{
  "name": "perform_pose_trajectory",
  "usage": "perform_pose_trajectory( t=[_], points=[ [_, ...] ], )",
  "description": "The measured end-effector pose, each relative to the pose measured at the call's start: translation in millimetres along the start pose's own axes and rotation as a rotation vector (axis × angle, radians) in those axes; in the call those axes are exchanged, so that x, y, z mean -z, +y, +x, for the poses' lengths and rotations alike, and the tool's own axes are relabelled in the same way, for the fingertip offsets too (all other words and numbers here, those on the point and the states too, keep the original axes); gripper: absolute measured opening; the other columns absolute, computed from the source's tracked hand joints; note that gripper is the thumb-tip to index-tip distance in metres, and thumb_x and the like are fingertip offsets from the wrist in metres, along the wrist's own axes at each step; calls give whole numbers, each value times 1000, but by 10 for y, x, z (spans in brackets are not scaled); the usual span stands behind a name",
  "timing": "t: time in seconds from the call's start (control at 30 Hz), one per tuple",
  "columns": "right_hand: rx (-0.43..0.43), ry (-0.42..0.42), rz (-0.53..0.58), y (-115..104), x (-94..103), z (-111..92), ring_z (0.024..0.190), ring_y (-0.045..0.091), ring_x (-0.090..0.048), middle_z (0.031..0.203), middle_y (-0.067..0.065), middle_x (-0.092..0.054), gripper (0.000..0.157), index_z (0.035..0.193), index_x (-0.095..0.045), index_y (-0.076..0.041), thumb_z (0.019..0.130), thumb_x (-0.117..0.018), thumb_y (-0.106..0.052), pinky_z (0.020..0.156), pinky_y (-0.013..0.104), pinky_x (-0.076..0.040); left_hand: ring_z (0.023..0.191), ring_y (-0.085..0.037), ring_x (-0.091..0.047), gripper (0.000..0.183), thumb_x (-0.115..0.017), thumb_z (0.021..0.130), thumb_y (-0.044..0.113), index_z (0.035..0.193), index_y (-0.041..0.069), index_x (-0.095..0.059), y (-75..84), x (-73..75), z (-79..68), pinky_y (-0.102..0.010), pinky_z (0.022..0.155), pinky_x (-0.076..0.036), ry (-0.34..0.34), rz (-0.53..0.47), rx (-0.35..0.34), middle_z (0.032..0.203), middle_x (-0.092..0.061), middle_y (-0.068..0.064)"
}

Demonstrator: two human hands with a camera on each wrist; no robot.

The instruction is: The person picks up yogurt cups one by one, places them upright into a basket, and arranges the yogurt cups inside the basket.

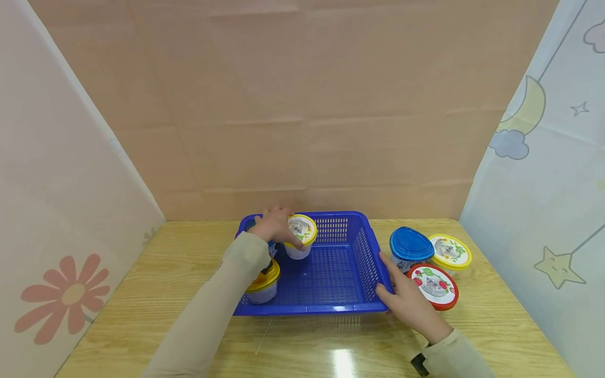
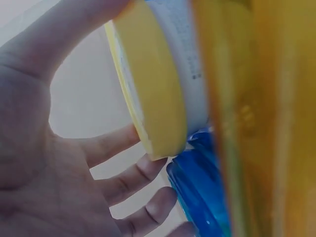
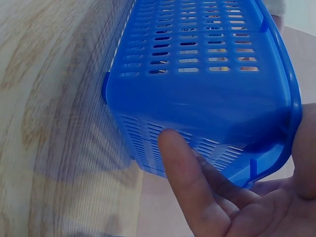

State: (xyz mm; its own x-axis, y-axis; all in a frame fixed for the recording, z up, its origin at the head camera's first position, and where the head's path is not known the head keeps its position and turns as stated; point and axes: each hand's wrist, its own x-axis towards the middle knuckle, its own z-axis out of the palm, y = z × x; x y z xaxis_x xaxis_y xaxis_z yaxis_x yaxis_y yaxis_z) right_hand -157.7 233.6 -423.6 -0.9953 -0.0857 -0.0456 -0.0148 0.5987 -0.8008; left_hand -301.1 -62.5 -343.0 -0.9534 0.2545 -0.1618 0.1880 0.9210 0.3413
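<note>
Head view: I am listing one blue basket (image 1: pixel 331 273) on a wooden table (image 1: pixel 142 294); the left hand (image 1: pixel 274 227), grasping a yellow-lidded tub (image 1: pixel 305 232) at the basket's back left; one amber-topped tub (image 1: pixel 263 289), standing front left; the right hand (image 1: pixel 410 296), gripping the basket's right side. Grouped right: one blue-lidded tub (image 1: pixel 411 247), one red-lidded tub (image 1: pixel 434 286), one second yellow-lidded tub (image 1: pixel 451 253).

Left wrist view: I am seeing thumb and fingers spanning the yellow lid (image 2: pixel 153 84), blue plastic (image 2: pixel 195 182) showing beside it.

Right wrist view: I am seeing fingers (image 3: pixel 185 173) reaching along the basket's outside.
</note>
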Motion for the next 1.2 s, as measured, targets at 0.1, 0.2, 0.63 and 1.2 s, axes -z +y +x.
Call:
perform_pose_trajectory(
  t=[0.1, 0.2, 0.63, 1.2],
  points=[
    [0, 0, 3, 2, -2, 0, 91, 30, -67, 138, 36, -49, 74, 160, -21, -10, 96, -58, -15, 53, 35, -58, 140, -43, -27, 107, -92, 64, 51, 151, 14, -42, 5, 6, -2, -70, 113, -16, -8, 28, -8, 153, -37, -15],
    [-3, 0, 2, 1, -1, -2, 90, 28, -67, 138, 35, -49, 74, 160, -21, -10, 96, -58, -15, 53, 35, -58, 136, -42, -31, 106, -92, 64, 51, 151, 15, -44, 13, 12, -1, -66, 113, -21, -18, 45, -17, 151, -40, -14],
    [-1, 1, -5, -5, -4, -5, 94, 31, -67, 138, 36, -49, 74, 159, -21, -9, 96, -58, -15, 54, 35, -58, 127, -39, -38, 103, -93, 62, 51, 147, 13, -48, 19, -11, 34, -56, 106, -33, -29, 85, -57, 143, -47, -11],
    [-17, -3, -24, -29, -7, -24, 89, 28, -67, 139, 35, -49, 74, 160, -20, -11, 96, -59, -16, 54, 35, -58, 106, -31, -46, 49, -90, 65, 55, 76, 12, -69, 20, 37, 33, -49, 95, -42, -29, 78, -33, 102, -60, -5]
  ],
)
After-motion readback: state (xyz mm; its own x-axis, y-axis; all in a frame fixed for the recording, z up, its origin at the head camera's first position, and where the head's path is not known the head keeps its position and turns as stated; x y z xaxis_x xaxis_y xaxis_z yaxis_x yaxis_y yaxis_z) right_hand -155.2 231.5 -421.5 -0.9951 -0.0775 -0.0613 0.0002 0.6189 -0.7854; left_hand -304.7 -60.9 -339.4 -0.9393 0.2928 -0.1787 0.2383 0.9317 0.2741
